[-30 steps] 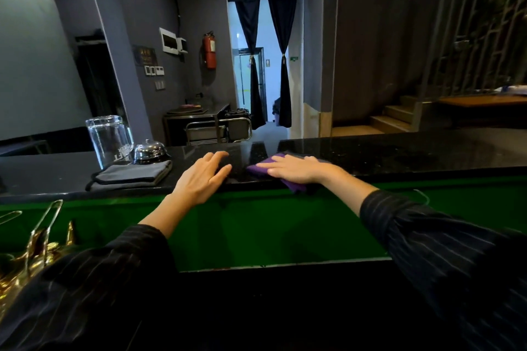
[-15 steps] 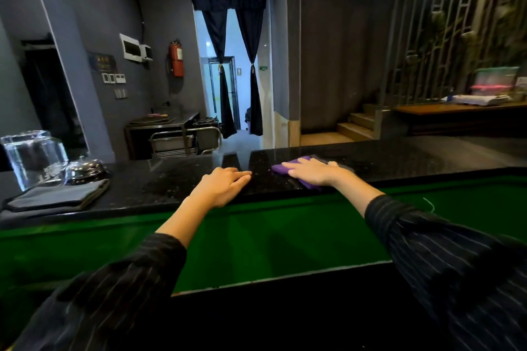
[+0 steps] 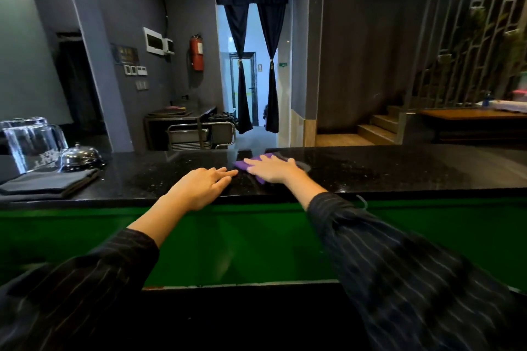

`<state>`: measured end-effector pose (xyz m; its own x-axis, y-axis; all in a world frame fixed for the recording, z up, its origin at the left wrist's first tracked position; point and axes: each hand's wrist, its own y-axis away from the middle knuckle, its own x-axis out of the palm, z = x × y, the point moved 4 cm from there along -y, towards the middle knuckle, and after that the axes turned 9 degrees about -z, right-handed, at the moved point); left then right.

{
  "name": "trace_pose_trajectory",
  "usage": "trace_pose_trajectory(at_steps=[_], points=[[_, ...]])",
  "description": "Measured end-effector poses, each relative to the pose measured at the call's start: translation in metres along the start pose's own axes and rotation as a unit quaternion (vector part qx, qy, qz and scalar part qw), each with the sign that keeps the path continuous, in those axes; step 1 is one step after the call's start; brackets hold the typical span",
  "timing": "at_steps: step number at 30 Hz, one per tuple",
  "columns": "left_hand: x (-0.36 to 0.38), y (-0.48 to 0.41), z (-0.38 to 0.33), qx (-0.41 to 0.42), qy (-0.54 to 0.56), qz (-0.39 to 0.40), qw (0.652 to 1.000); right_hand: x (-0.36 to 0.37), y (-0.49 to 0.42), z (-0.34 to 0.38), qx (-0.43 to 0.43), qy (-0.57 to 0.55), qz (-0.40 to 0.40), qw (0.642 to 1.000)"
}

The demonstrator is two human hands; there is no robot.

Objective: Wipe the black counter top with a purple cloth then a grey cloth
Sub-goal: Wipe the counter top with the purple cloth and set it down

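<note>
The black speckled counter top [image 3: 370, 168] runs across the view above a green panel. My right hand [image 3: 272, 169] lies flat on the purple cloth [image 3: 242, 164], pressing it onto the counter; only the cloth's edges show around the fingers. My left hand [image 3: 202, 186] rests palm down on the counter's near edge just left of it, fingers apart and holding nothing. The folded grey cloth [image 3: 47, 184] lies on the counter at the far left.
An upturned glass pitcher [image 3: 30, 142] and a metal service bell [image 3: 79, 155] stand behind the grey cloth. Beyond the counter are a steel trolley [image 3: 199, 134], a curtained doorway, and wooden steps at the right.
My right hand has kept sliding the purple cloth over the middle of the counter. The view turned right and then back left. My left hand stays at the counter's edge.
</note>
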<state>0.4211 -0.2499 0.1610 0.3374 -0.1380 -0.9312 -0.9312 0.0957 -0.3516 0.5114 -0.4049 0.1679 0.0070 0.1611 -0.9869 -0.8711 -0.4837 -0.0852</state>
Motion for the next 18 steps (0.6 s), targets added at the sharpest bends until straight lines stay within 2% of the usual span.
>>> trace_pose_trajectory(at_steps=[2,6,10,12,15,18], points=[[0.002,0.002,0.001,-0.006,0.001,0.007,1.0,-0.006,-0.002,-0.028,-0.004,-0.002,0.003,1.0],[0.003,0.003,-0.003,-0.009,-0.007,-0.004,1.0,-0.013,-0.025,-0.1,0.116,-0.002,-0.003,0.993],[0.0,0.001,-0.004,-0.006,-0.019,-0.022,1.0,-0.008,-0.065,-0.083,0.184,0.028,0.007,0.982],[-0.003,0.002,-0.006,-0.007,-0.02,-0.03,0.999,-0.002,-0.078,-0.041,0.139,0.025,0.01,0.99],[-0.008,0.003,-0.007,-0.024,-0.033,-0.045,0.998,0.006,-0.078,0.027,0.026,0.009,0.013,1.0],[-0.012,0.008,-0.005,-0.065,-0.111,-0.123,0.984,0.014,-0.06,0.057,-0.023,-0.006,0.024,0.999]])
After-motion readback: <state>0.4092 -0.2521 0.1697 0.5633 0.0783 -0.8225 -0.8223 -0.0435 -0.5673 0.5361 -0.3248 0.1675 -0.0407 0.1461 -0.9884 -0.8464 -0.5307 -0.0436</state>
